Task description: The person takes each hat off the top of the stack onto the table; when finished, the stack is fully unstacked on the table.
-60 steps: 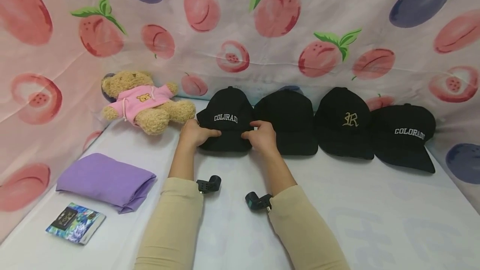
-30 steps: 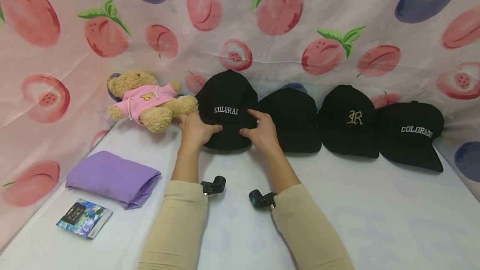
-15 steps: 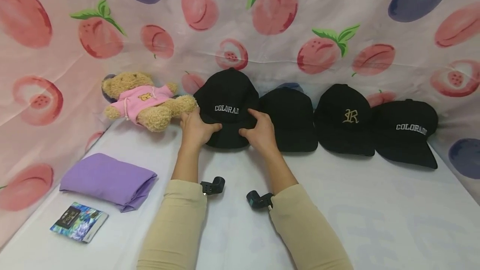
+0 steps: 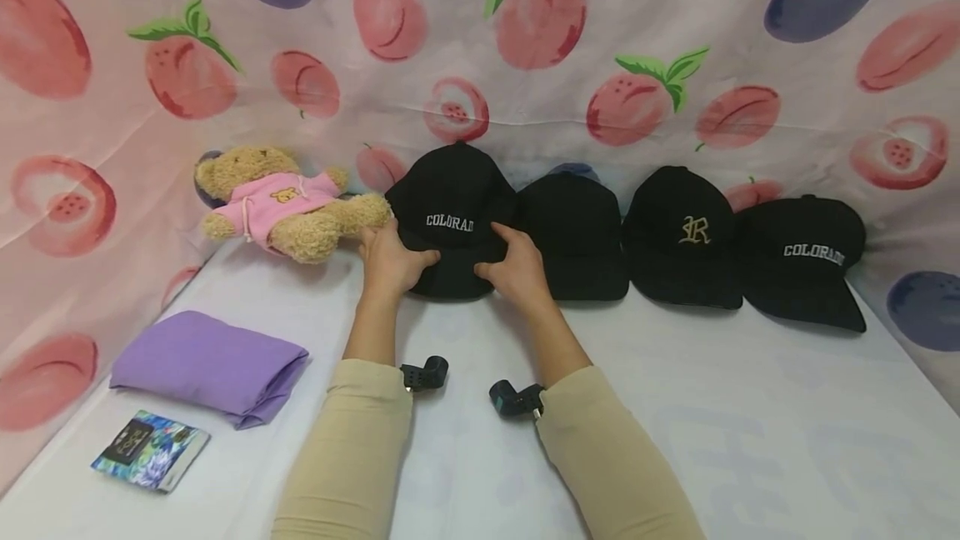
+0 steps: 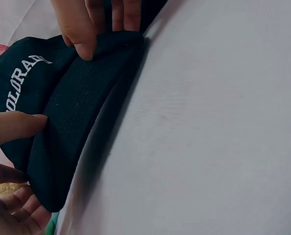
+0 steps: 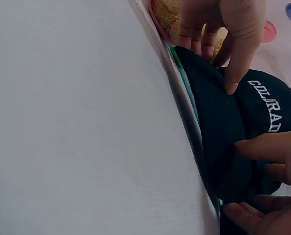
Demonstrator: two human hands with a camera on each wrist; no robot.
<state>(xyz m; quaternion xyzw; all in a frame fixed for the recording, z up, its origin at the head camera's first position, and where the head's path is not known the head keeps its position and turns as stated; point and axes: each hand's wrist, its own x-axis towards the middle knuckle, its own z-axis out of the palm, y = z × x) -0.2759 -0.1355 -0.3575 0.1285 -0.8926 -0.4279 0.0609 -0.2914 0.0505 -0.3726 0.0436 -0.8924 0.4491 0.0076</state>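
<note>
A black baseball cap (image 4: pixel 450 182) with white "COLORAD…" lettering faces me at the left end of a row of caps. My left hand (image 4: pixel 390 261) grips the left side of its brim, and my right hand (image 4: pixel 521 269) grips the right side. In the left wrist view, the left thumb lies on top of the cap (image 5: pixel 67 112) near the brim seam, with other fingers around the brim's edge. The right wrist view has the right thumb pressing on the cap (image 6: pixel 216 117) in the same way. Some fingertips are hidden.
Right of it stand a plain black cap (image 4: pixel 577 232), one with a gold emblem (image 4: pixel 678 248) and another lettered cap (image 4: pixel 802 257). A teddy bear (image 4: pixel 277 202) lies close on the left. A folded purple cloth (image 4: pixel 210 365) and a colourful packet (image 4: pixel 150 450) lie front left on the white surface (image 4: pixel 465 457).
Since two seconds ago the held cap has risen and looks larger, and my left hand has shifted its grip along the brim. In the last half second the hands barely move.
</note>
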